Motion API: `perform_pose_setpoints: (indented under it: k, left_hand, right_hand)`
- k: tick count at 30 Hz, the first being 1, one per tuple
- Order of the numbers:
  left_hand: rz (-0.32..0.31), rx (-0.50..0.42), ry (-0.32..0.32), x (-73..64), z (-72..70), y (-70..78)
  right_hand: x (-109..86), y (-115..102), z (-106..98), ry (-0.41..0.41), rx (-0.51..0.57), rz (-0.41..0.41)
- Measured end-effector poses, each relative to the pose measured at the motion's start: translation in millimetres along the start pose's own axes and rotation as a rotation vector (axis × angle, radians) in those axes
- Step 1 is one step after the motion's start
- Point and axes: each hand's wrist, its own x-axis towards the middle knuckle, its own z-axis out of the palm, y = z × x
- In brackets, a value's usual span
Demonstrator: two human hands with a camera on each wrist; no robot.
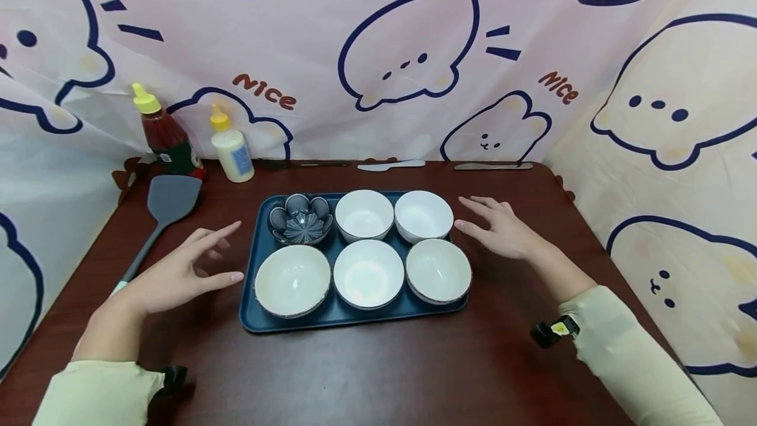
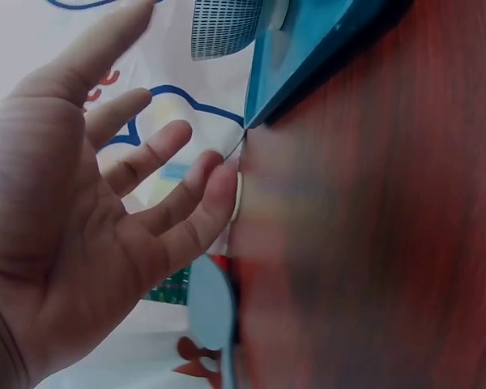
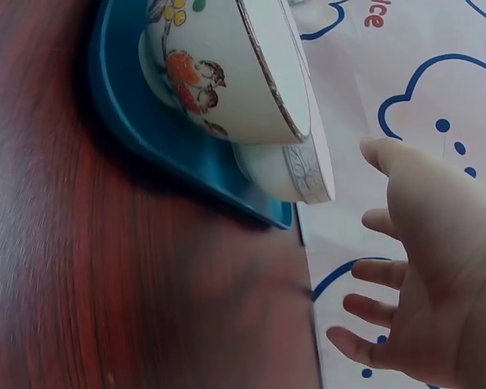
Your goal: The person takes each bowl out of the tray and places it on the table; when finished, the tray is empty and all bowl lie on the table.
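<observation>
A blue tray (image 1: 355,322) lies on the dark wooden table, bearing two rows of bowls. At its back left is a dark flower-shaped bowl (image 1: 301,221); beside it stand a white bowl (image 1: 365,214) and another white bowl (image 1: 424,214). The front row holds a cream bowl (image 1: 292,281), a white bowl (image 1: 368,273) and a bowl (image 1: 438,271) with a painted outside, seen in the right wrist view. My left hand (image 1: 183,268) hovers left of the tray, fingers spread and holding nothing. Near the back right bowl, my right hand (image 1: 497,225) is likewise spread and holds nothing.
A grey spatula (image 1: 173,199) lies at the left. Behind it stand a red sauce bottle (image 1: 168,140) and a white bottle (image 1: 234,153) with a yellow cap. Knives, among them a pale one (image 1: 391,165), lie along the back edge against a patterned cloth (image 1: 402,130).
</observation>
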Motion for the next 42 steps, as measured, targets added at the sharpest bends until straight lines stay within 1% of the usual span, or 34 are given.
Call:
perform_pose_setpoints:
  k: [3,6,11,16,20,22,26,31,35,42]
  left_hand:
    - [0.008,-0.035,0.0,3.0,5.5,-5.1]
    - [0.007,-0.089,-0.012,5.9,10.2,-10.4]
    - [-0.01,-0.186,-0.025,12.4,18.7,-15.9]
    - [-0.026,-0.209,-0.024,17.1,23.5,-18.2]
    - [-0.041,-0.224,-0.052,17.0,24.1,-20.5]
    - [-0.038,-0.243,-0.073,16.8,24.5,-21.6]
    - [-0.013,-0.294,-0.105,17.4,26.0,-23.3]
    - [-0.001,-0.322,-0.098,17.4,28.5,-26.4]
    - [0.004,-0.342,-0.094,19.8,31.2,-27.6]
    - [-0.003,-0.394,-0.067,20.6,37.3,-34.2]
  right_hand:
    - [7.5,0.3,6.0,-0.005,0.077,-0.014]
    - [15.0,1.4,12.0,0.001,0.144,-0.031]
    - [27.0,2.7,23.2,0.001,0.239,-0.023]
    - [37.3,2.2,34.5,-0.036,0.361,0.001]
    - [43.0,1.8,39.6,-0.048,0.478,0.02]
    - [44.6,2.5,41.2,-0.06,0.529,0.029]
    - [45.9,4.6,43.5,-0.097,0.649,0.052]
    - [45.6,4.6,46.2,-0.126,0.791,0.059]
    - [44.1,5.5,47.5,-0.129,0.853,0.052]
    - [43.3,7.9,50.3,-0.112,0.893,0.085]
